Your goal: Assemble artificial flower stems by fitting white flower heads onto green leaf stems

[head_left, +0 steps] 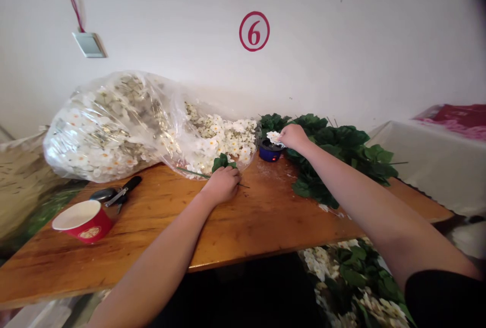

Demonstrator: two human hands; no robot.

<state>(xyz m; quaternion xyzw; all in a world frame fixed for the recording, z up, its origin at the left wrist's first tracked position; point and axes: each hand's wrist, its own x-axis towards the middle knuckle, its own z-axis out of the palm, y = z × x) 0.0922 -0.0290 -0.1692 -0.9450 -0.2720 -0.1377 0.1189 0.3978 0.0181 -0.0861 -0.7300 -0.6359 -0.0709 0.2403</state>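
My left hand (224, 185) is closed around a green leafy stem (220, 162) above the wooden table, in front of the loose white flowers (231, 138). My right hand (293, 137) pinches a white flower (273, 137) at the rim of a small blue pot (270, 153), which shows a red light on its front. The flower is over the pot's dark opening; whether it touches the contents cannot be made out. Dark green leaves (341, 148) are piled just right of the pot.
A clear plastic bag (110, 130) full of white flowers lies at the back left of the table (243, 232). Nearer stand a red paper cup (84, 224) and a black-handled tool (127, 189). More flowers and leaves (353, 272) hang below the front edge.
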